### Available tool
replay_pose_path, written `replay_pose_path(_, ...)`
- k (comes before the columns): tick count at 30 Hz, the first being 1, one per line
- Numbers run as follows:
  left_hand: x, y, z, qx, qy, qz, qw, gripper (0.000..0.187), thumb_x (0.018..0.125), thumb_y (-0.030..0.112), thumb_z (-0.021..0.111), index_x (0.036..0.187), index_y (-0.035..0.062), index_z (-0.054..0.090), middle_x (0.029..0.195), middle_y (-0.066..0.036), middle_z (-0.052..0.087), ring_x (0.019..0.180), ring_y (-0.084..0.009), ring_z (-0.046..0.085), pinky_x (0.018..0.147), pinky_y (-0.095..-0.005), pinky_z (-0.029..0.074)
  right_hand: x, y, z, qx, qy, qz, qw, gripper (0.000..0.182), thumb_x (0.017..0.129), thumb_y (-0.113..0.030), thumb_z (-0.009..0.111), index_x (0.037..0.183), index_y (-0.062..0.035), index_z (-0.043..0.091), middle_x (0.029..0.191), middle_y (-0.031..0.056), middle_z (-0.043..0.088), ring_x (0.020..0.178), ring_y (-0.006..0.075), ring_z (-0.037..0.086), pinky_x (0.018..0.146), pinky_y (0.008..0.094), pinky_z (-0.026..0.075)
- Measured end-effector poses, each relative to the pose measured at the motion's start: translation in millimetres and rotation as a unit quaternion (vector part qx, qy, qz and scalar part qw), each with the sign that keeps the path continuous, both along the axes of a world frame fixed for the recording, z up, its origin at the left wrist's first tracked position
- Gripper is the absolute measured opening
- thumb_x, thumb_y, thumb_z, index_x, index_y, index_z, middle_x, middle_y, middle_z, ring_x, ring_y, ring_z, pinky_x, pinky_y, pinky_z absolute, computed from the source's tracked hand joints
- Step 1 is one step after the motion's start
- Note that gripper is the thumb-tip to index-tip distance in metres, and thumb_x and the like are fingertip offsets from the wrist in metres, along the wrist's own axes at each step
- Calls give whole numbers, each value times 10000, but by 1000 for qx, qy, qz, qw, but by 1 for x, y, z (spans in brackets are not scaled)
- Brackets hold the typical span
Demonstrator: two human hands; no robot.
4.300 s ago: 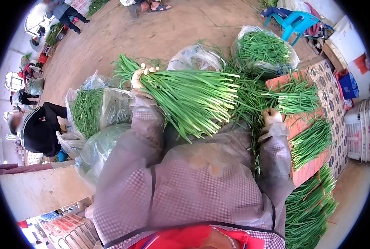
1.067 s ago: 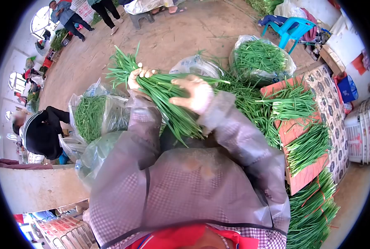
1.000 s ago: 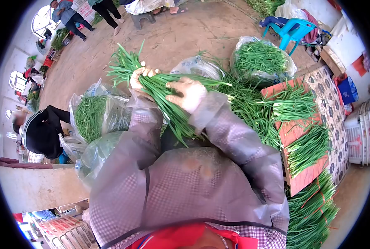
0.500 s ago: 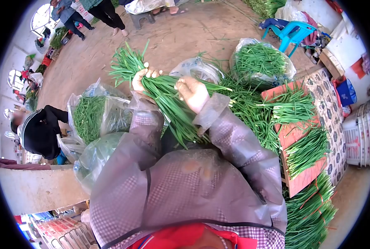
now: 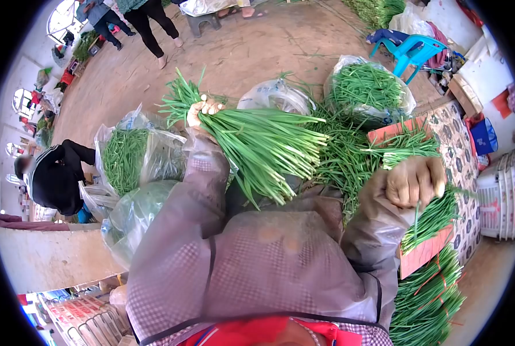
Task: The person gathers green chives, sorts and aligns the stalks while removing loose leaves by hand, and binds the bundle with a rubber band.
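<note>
My left hand point(image 5: 202, 116) is wrapped round a large bunch of long green stalks point(image 5: 263, 141), whose pale cut ends fan out to the right. On the right, my right hand point(image 5: 413, 181) is curled, knuckles up, above the red board point(image 5: 422, 256). A thin green piece shows beside its fingers, but what they hold is hard to make out. Small bundles of stalks point(image 5: 427, 222) lie on the board, close under this hand. Loose stalks point(image 5: 347, 164) are heaped between the held bunch and the board.
Plastic bags of greens stand at left point(image 5: 124, 158) and at back right point(image 5: 367, 86). Tied bundles point(image 5: 427, 300) lie at lower right. A blue chair point(image 5: 410, 52) is at upper right. One person point(image 5: 55, 179) sits at far left; others are at the top.
My right hand has left the bunch and moved right and down to the board. The stalks in my left hand now spread rightward. A person's legs at the top have shifted.
</note>
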State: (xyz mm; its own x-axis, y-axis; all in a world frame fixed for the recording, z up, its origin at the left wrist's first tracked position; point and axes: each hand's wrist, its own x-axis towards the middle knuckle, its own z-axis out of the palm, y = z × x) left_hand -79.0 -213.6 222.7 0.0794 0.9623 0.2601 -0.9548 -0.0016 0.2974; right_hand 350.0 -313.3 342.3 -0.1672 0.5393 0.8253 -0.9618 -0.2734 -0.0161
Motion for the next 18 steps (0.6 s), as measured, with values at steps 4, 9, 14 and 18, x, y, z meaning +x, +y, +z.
replay_pose_path(4,3,0,5,-15,11,5,1000,137,796,90,481,884,73,584,587,10,458,607,-164,456,779,-355,387,16,-1,24,98,-605,-55,788,273,910,-199,493,896,59,583,695,80,595,464,110,474,441,231,391)
replay_pose_path(9,18,-3,25,-13,42,2,999,144,785,92,494,897,77,582,581,10,439,607,-168,450,789,-363,389,-81,23,-43,143,-667,-511,523,360,753,-267,687,1089,-143,648,865,70,627,675,195,599,577,291,482)
replay_pose_path(14,38,-9,46,-30,56,-5,998,162,778,96,510,927,82,573,595,1,440,621,-182,460,797,-380,406,-164,36,-54,241,-571,-631,467,293,733,-274,688,990,-135,679,952,108,624,827,278,617,768,361,487)
replay_pose_path(18,36,-7,45,-37,89,24,995,171,783,102,518,946,85,565,616,-5,443,628,-196,467,818,-396,407,-174,38,-66,8,-549,-450,705,119,774,-107,675,835,-6,687,833,140,645,823,253,615,752,356,481)
